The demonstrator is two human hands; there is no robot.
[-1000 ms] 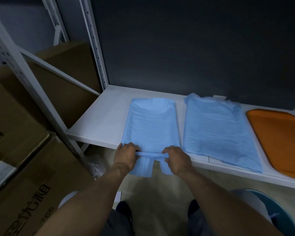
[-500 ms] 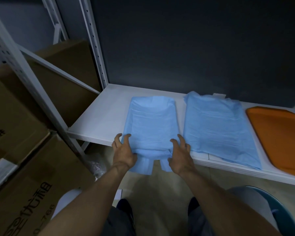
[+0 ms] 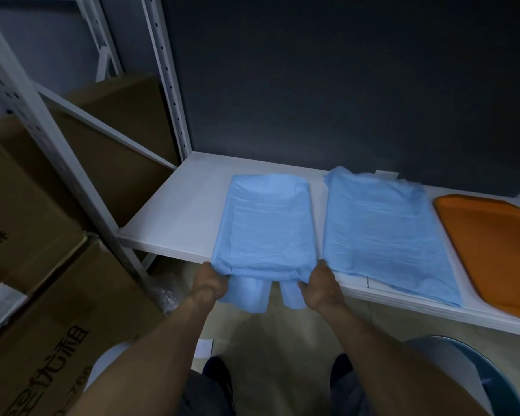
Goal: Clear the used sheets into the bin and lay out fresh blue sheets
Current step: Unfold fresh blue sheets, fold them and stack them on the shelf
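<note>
A folded blue sheet [image 3: 266, 223] lies on the white shelf [image 3: 174, 217], its near end hanging over the front edge. My left hand [image 3: 209, 283] grips its near left corner and my right hand [image 3: 320, 285] grips its near right corner, fingers tucked under the fold. A second blue sheet [image 3: 382, 232] lies flat just to the right, apart from both hands. Part of a round bin [image 3: 475, 373] shows on the floor at the lower right.
An orange tray [image 3: 493, 247] sits at the shelf's right end. Cardboard boxes [image 3: 42, 319] stand stacked at the left behind a grey rack upright [image 3: 81, 187]. A dark wall backs the shelf. Crumpled clear plastic [image 3: 165, 292] lies under the shelf edge.
My hands went from pinching the hanging end near the middle, to lying spread on the sheet, to gripping its two near corners further apart. The sheet's near edge is now lifted slightly.
</note>
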